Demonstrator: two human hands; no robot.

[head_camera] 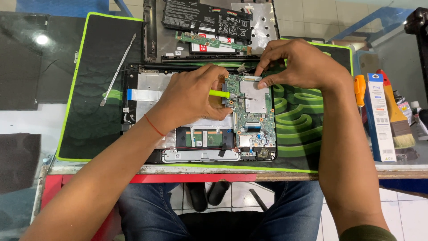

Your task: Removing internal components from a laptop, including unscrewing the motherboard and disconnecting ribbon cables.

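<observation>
Bench: black mat with green edging, on a glass-topped table.
Laptop base: opened, at the mat's middle; green motherboard toward its right edge.
Left hand: closed round a green-handled screwdriver, tip on the board's metal shield.
Right hand: fingertips pinched narrow at the board's top edge.
Doing it well: I judge the driver should stay square on the screw while my right hand steadies the board.
Mat's left side: metal spudger, lying apart.

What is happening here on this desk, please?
A person is working on an opened laptop lying on a dark mat. The left hand holds a screwdriver with a yellow-green handle, its tip on the green circuit board. The right hand presses the board's top edge. A metal pry tool lies unused on the mat.
</observation>
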